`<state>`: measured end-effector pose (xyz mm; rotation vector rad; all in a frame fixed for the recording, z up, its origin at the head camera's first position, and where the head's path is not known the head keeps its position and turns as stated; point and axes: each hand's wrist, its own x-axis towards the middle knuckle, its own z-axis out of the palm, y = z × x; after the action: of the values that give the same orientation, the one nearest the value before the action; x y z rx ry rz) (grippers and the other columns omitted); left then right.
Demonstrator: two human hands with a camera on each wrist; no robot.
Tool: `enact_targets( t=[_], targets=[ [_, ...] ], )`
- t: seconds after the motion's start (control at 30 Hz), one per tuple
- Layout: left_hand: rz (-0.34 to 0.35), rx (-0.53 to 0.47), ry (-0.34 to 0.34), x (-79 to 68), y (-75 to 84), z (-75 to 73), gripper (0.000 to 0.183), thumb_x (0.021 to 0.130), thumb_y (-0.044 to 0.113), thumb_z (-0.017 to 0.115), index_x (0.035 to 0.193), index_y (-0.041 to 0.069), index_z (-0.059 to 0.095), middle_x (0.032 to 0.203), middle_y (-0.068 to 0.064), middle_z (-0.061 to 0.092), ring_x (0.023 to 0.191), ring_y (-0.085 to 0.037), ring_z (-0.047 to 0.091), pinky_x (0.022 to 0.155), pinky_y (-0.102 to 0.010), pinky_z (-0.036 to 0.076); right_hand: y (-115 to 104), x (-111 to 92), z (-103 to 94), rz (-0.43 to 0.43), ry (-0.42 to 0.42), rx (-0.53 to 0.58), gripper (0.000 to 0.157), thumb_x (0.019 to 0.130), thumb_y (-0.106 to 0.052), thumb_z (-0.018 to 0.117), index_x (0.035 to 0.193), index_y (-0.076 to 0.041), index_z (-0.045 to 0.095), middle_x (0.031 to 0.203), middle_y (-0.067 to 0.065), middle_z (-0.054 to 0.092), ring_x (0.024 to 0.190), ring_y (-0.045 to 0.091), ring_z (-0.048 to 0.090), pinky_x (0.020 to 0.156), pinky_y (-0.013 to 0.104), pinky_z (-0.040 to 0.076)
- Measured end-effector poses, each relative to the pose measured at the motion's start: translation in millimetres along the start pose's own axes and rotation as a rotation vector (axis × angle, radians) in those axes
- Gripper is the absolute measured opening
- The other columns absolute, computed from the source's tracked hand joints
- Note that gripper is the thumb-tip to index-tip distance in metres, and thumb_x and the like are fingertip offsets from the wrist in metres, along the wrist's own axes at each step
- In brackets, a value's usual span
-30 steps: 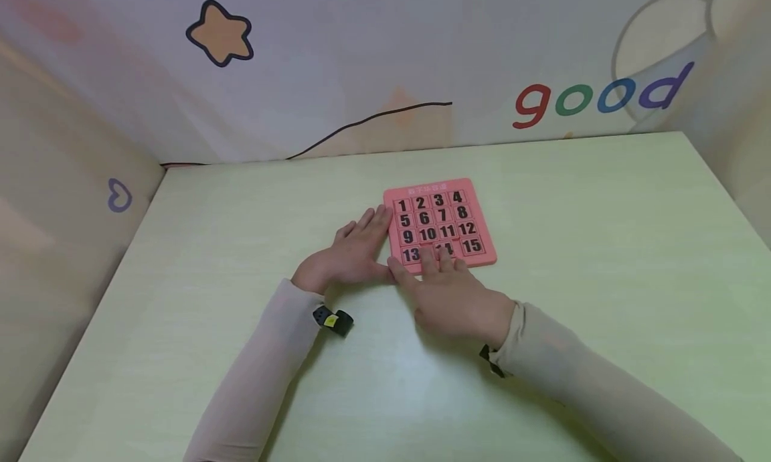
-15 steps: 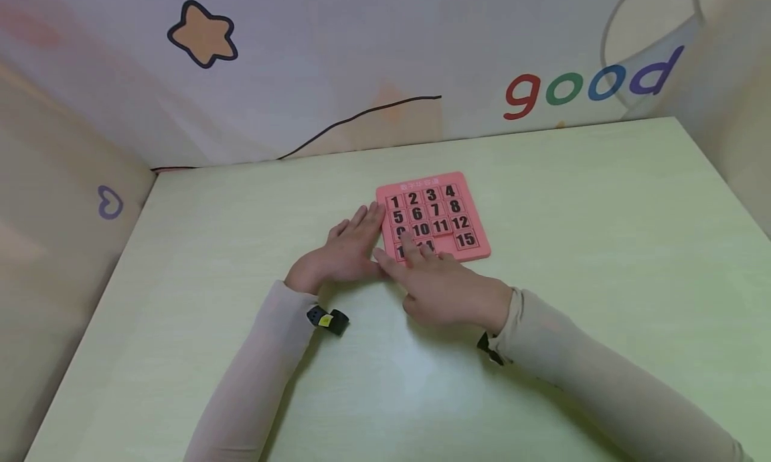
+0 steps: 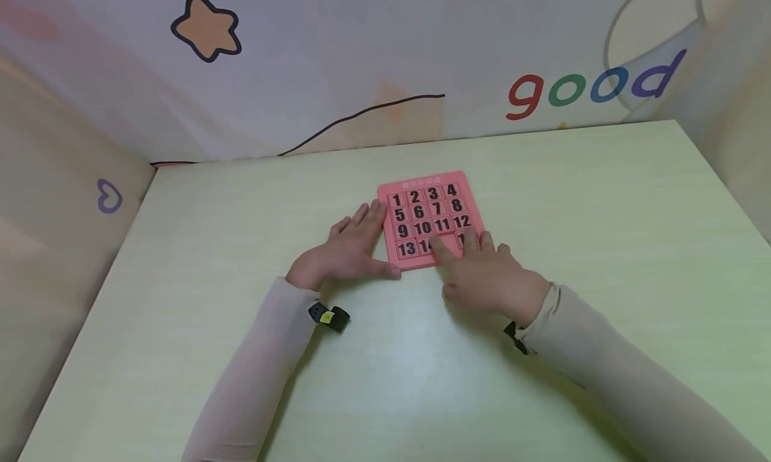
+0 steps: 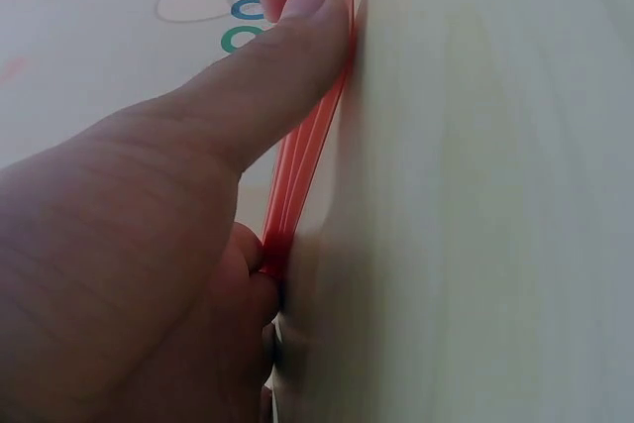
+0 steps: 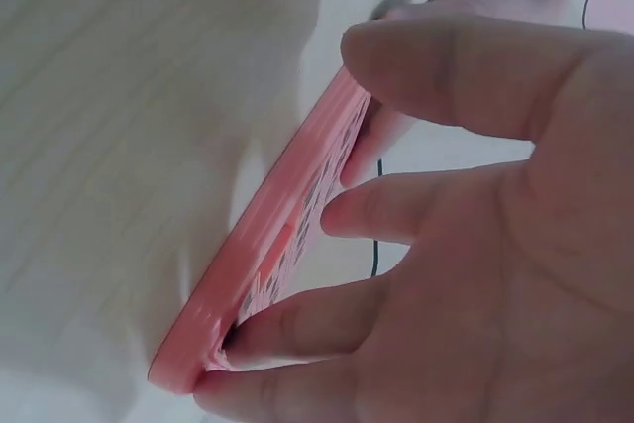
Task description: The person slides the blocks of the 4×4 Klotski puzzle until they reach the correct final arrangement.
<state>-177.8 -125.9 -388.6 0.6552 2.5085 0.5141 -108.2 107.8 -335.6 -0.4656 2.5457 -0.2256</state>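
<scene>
A pink sliding number puzzle (image 3: 442,243) lies flat on the table in the head view. Its tiles run in order, with a gap in the bottom row between tile 14 (image 3: 424,245) and the tile at the right end. My left hand (image 3: 346,251) steadies the board, fingers along its left edge and thumb at the near left corner. Over the near right part reaches my right hand (image 3: 490,281), fingers extended. One fingertip touches or hovers by tile 14; others lie on the right-end tile, mostly covering its number. Both wrist views show the board's pink edge (image 4: 309,151) side-on.
The pale green table (image 3: 373,388) spreads around the board. Behind it stands a printed backdrop (image 3: 337,60) with a star and the word "good", and side panels rise at left and right. Each wrist wears a dark strap (image 3: 329,317).
Tile 14 slid left beside 13, moving the gap one place right. My right hand first went left with it, then shifted right onto the right-end tile. My left hand stays at the board's edge.
</scene>
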Motion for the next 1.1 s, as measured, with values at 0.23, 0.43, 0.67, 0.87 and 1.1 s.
enact_targets(
  t=[0.23, 0.43, 0.67, 0.87, 1.1],
  targets=[
    [-0.008, -0.008, -0.006, 0.7, 0.7, -0.1, 0.122, 0.084, 0.060, 0.074, 0.162, 0.011, -0.006, 0.168, -0.003, -0.010, 0.152, -0.020, -0.014, 0.121, -0.048, -0.003, -3.5, 1.2, 6.4, -0.046, 0.010, -0.032, 0.070, 0.102, -0.026, 0.055, 0.162, -0.011, 0.023, 0.154, 0.044, 0.015, 0.142, 0.062, 0.013, 0.109, 0.075, 0.019],
    [0.007, -0.006, -0.002, -0.1, -0.2, -1.1, 0.122, 0.084, 0.062, 0.073, 0.162, 0.011, -0.007, 0.168, -0.003, -0.011, 0.152, -0.021, -0.015, 0.121, -0.049, -0.003, -11.0, 0.6, 6.9, -0.094, -0.017, -0.017, 0.071, 0.102, -0.030, 0.057, 0.162, -0.013, 0.023, 0.157, 0.040, 0.011, 0.145, 0.056, 0.008, 0.112, 0.071, 0.015],
    [0.028, -0.008, 0.002, 1.1, 0.1, -2.7, 0.122, 0.084, 0.063, 0.072, 0.162, 0.011, -0.006, 0.168, -0.004, -0.009, 0.152, -0.021, -0.015, 0.121, -0.051, -0.002, -14.5, -0.4, 7.2, -0.103, -0.024, -0.023, 0.071, 0.103, -0.032, 0.055, 0.162, -0.014, 0.021, 0.158, 0.039, 0.008, 0.145, 0.056, 0.007, 0.113, 0.069, 0.016],
    [0.025, -0.001, 0.001, 0.9, 3.7, -5.3, 0.122, 0.084, 0.063, 0.072, 0.162, 0.011, -0.006, 0.168, -0.003, -0.010, 0.152, -0.021, -0.015, 0.121, -0.051, -0.002, -12.5, -2.4, 8.4, -0.114, 0.000, -0.023, 0.070, 0.103, -0.031, 0.054, 0.163, -0.014, 0.021, 0.157, 0.040, 0.007, 0.145, 0.057, 0.006, 0.114, 0.069, 0.015],
    [0.016, -0.031, 0.005, 0.3, 1.0, -1.9, 0.120, 0.084, 0.060, 0.074, 0.162, 0.012, -0.004, 0.169, -0.003, -0.006, 0.153, -0.021, -0.013, 0.121, -0.051, 0.000, -6.6, -2.1, 3.3, -0.147, -0.003, -0.015, 0.069, 0.103, -0.032, 0.057, 0.162, -0.016, 0.026, 0.159, 0.035, 0.017, 0.147, 0.053, 0.013, 0.113, 0.068, 0.020]
  ],
)
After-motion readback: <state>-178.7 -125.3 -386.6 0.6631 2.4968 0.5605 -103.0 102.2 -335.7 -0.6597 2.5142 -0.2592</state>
